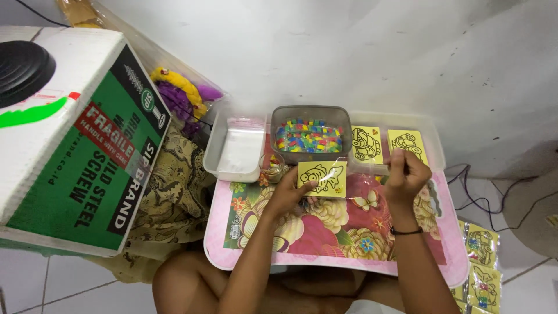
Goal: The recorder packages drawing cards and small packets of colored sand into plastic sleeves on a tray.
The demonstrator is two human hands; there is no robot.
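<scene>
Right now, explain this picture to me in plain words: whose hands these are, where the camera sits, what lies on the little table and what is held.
One picture, from a camera worn on a person's head, looking down. The left hand holds a yellow picture card by its edge. The right hand is closed around a thin stick-like thing, too small to identify. Both work over a pink flowered lap table. Behind them stand a grey tub of coloured pieces, a clear tray and two more yellow cards.

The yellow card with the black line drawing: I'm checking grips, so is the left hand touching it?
Touching. The head view shows the left hand gripping the yellow card at its left edge, thumb lying over the card's face.
</scene>
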